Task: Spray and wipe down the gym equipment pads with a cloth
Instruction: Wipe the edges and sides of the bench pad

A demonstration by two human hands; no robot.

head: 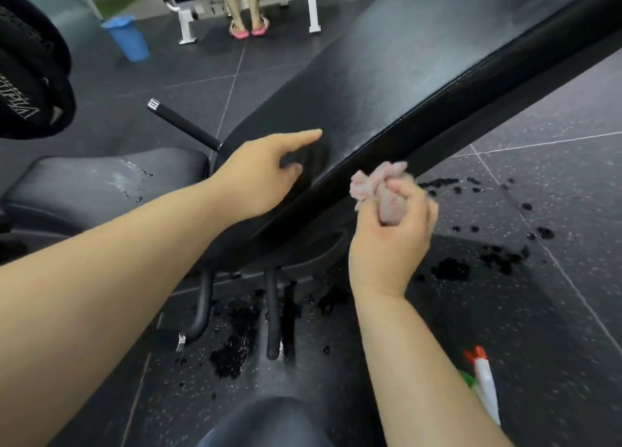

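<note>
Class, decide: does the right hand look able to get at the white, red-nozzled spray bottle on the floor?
Probably, but hampered: nothing blocks the right hand from the white spray bottle beside its forearm, yet it grips a crumpled pink cloth.

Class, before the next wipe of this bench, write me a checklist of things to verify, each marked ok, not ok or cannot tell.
1. Cloth gripped: ok, right hand holds it bunched.
2. Cloth touching back pad: cannot tell, it sits at the edge.
3. Left hand off back pad: not ok, it rests there.
4. Seat pad dry: not ok, droplets show.
5. Spray bottle nearby: ok, on the floor to the right.
</note>
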